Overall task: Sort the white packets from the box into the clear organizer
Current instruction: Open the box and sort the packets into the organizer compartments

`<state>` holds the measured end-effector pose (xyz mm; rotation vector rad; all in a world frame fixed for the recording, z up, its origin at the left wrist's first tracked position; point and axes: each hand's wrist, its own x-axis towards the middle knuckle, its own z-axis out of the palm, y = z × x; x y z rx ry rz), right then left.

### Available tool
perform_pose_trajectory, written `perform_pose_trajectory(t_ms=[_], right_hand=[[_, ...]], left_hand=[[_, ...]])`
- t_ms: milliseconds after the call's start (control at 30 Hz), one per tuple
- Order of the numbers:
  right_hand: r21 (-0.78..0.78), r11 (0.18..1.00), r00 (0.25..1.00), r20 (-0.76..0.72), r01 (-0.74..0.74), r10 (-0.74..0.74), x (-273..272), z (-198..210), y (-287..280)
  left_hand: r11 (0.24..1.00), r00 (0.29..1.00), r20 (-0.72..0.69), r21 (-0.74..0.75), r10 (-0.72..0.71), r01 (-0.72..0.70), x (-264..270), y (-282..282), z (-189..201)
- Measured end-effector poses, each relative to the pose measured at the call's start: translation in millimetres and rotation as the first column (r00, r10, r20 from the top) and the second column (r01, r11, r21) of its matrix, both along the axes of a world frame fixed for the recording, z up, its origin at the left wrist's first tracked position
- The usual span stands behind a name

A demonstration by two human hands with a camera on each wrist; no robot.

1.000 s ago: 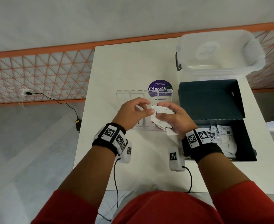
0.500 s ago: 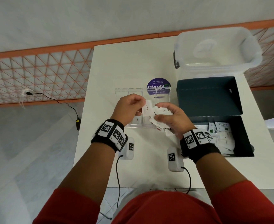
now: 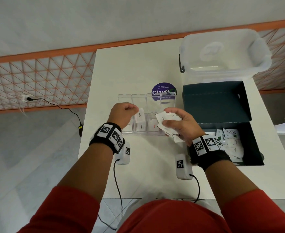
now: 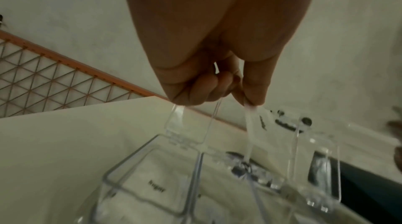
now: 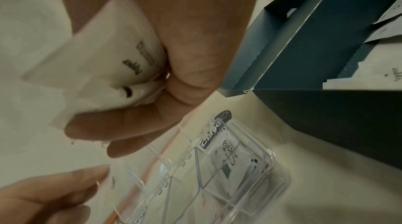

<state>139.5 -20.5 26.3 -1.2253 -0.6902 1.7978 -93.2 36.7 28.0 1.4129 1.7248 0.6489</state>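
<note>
1. One white packet (image 3: 141, 115) hangs from the left hand (image 3: 121, 113), pinched at its top edge between thumb and fingertip (image 4: 254, 90), the other fingers curled in; it dangles over the middle compartment of the clear organizer (image 3: 146, 113).
2. The right hand (image 3: 180, 125) is curled round a bunch of packets (image 3: 167, 123), thumb across the front (one reads "Pepper" in the right wrist view), held just right of the organizer and above the table (image 3: 138, 73).
3. The table is white and stands against a pale wall with an orange-framed lattice panel (image 3: 37, 78); a black cable (image 3: 63, 108) runs from a wall socket to the grey floor.
4. The organizer's lids stand open. Its near compartments hold white packets: one marked "Sugar" (image 4: 156, 188) at the left, and a "Stevia" packet (image 5: 228, 157) at the right end.
5. The dark box (image 3: 215, 105) sits right of the organizer, lid open, with more white packets (image 3: 230, 142) inside.
6. A translucent plastic tub (image 3: 225, 52) stands behind the box.
</note>
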Motion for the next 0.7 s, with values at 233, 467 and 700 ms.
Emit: perform_pose_trajectory(t_ms=[233,467,700], right_hand=[[-0.011,1.0,1.0,-0.008,0.017,-0.017,0,-1,4],[-0.01,1.0,1.0,0.011,0.012,-0.012,3,-5,10],[-0.005,1.0,1.0,-0.006,-0.004,0.004,-6,-6,8]], left_hand=[[0.989,0.964,-0.243,-0.129,-0.106,0.077,10,-2,-35],[0.977,0.88,-0.427,-0.12,-0.209,0.175,15,-10,-34],[0.991,0.991,-0.008,-0.015,-0.132,0.132,28,-14,4]])
